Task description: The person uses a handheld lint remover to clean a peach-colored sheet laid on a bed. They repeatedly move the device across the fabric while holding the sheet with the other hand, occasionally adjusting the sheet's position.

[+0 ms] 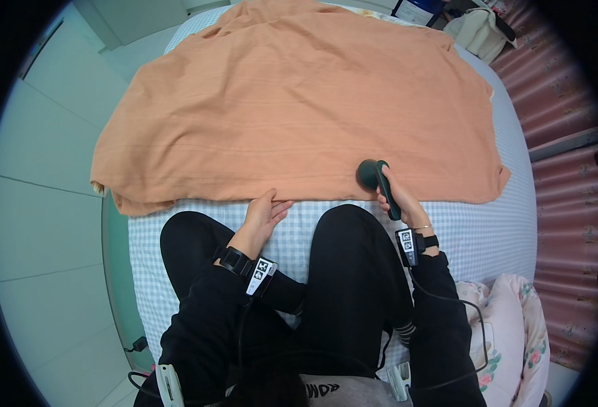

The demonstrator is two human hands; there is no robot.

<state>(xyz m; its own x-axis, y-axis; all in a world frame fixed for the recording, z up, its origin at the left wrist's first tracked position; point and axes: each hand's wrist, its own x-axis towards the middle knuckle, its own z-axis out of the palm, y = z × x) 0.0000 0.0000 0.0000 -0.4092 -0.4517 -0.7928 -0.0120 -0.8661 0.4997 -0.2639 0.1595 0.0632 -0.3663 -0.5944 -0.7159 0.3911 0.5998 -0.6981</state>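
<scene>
A peach-orange blanket [299, 108] lies spread over the bed in front of me, with shallow creases across it. My right hand [399, 193] is wrapped around the handle of a dark green fabric shaver [369, 175]. The shaver's round head rests on the blanket near its front edge, and the handle slants back toward me. At the same edge, farther left, is my left hand [264, 216]. Its thumb lies over the cloth border and its fingers stretch out to the right along it, with no tool in them.
My bent black-trousered knees [343, 237] rise close behind the blanket's edge, on a blue-and-white checked sheet [292, 237]. A floral quilt [506, 332] is bunched at the near right. Pink curtains [564, 203] hang along the right. Cables [479, 308] run beside my forearms.
</scene>
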